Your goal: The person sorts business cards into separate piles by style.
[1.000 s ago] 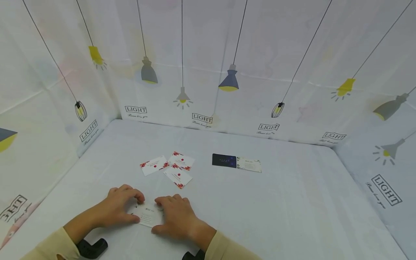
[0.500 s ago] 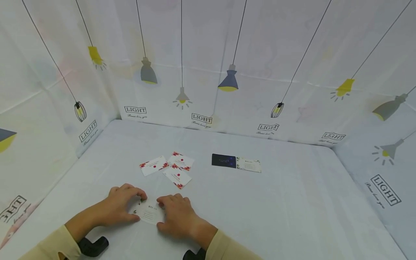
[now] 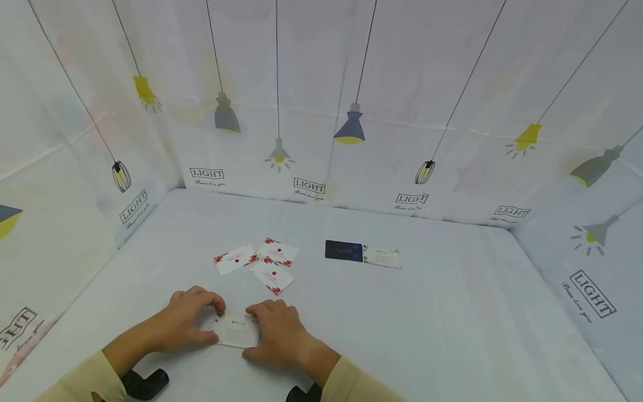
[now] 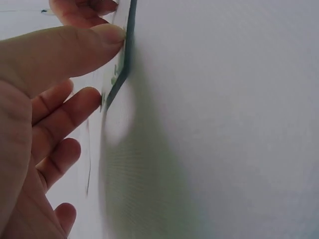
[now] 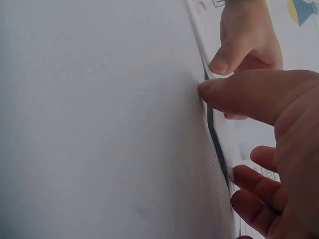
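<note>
- The left hand (image 3: 188, 321) lies low on the tabletop (image 3: 452, 312), at about 7 o'clock of the head view, its fingers curled around the left edge of a small white card (image 3: 237, 330).
- In the left wrist view the left thumb (image 4: 75, 42) presses on the card's edge (image 4: 122, 59), and a curled fingertip (image 4: 87, 99) touches the same edge lower down; the card shows there only as a thin dark line.
- The right hand (image 3: 281, 332) sits just beside the left, at about 6 o'clock, with its fingers curled over the card's right edge.
- In the right wrist view the right thumb (image 5: 239, 94) pushes against the card's edge (image 5: 219, 149), with the other fingers (image 5: 254, 199) bent below it; the left hand's fingertip (image 5: 222, 62) meets the card from the far side.
- The white card lies flat, or nearly so, on the tabletop between the two hands, pinched from both sides; faint printed lines show on its face.
- Three white cards with red flowers (image 3: 256, 259) lie in a loose cluster at 12 o'clock from the hands, near them but apart.
- A dark blue card (image 3: 344, 250) and a pale card (image 3: 382, 257) lie end to end, touching, at about 1 o'clock from the hands.
- Both sleeves (image 3: 80, 379) are pale yellow.
</note>
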